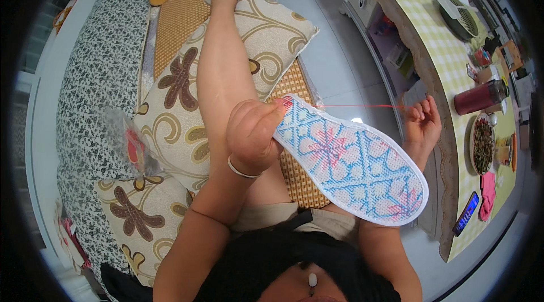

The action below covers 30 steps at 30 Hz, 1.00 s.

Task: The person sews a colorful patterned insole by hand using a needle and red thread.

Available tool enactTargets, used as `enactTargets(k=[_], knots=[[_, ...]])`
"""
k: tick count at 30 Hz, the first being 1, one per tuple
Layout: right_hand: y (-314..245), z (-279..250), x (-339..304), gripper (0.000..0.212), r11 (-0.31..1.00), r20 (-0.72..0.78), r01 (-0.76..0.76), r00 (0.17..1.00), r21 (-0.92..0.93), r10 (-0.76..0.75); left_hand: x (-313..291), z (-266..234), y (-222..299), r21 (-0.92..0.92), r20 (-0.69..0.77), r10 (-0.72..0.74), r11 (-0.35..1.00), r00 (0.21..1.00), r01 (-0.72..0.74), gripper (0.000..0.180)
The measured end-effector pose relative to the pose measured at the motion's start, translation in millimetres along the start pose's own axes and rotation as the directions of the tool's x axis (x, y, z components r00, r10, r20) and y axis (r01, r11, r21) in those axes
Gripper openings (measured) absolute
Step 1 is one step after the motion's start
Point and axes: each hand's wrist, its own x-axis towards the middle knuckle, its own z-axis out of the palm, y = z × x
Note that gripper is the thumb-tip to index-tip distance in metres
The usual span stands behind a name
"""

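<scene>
A white embroidered insole (pixel 362 169) with blue lattice stitching and pink-red flowers slants across the middle of the head view. My left hand (pixel 255 134) is closed on its narrow upper-left end, where red stitches show. From near that end a red thread (pixel 362 106) runs taut to the right. At its far end my right hand (pixel 422 123) is closed with curled fingers, pulling the thread out level; whether a needle is in those fingers is too small to tell. Part of my right forearm lies behind the insole.
Patterned cushions (pixel 170 109) lie around my outstretched leg on a woven mat (pixel 181 24). A clear plastic bag (pixel 133 146) with red contents rests on the left. The checked tablecloth (pixel 416 13) at right bears a dark red tumbler (pixel 481 96), bowl (pixel 480 146), phone (pixel 466 214) and pink cloth (pixel 487 195).
</scene>
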Motion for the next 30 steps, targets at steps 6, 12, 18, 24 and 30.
enactTargets(k=[6, 12, 18, 24, 30], knots=[[-17.8, -11.0, 3.8, 0.007, 0.996, -0.087, 0.069, 0.994, 0.056, -0.064, 0.5, -5.9, 0.1, 0.016, -0.028, -0.012, 1.000, 1.000, 0.013, 0.030], [-24.8, -19.4, 5.8, 0.006, 0.990, -0.114, 0.121, 0.987, 0.066, -0.113, -1.5, -7.8, -0.6, 0.005, -0.017, -0.011, 1.000, 1.000, 0.011, 0.029], [-22.4, -19.4, 6.6, 0.005, 0.983, -0.174, 0.184, 0.969, 0.022, -0.177, -1.7, -6.9, -0.4, -0.014, -0.040, -0.011, 1.000, 0.999, 0.011, 0.029], [-22.5, -20.4, 7.4, 0.006, 0.976, -0.192, 0.218, 0.958, 0.009, -0.213, -2.2, -5.5, -0.1, -0.031, -0.042, -0.026, 0.999, 0.999, 0.025, 0.027], [-22.7, -19.7, 7.5, 0.009, 0.965, -0.212, 0.259, 0.942, -0.034, -0.261, -1.8, -5.5, 0.6, -0.039, -0.028, -0.030, 0.999, 0.999, 0.029, 0.029]])
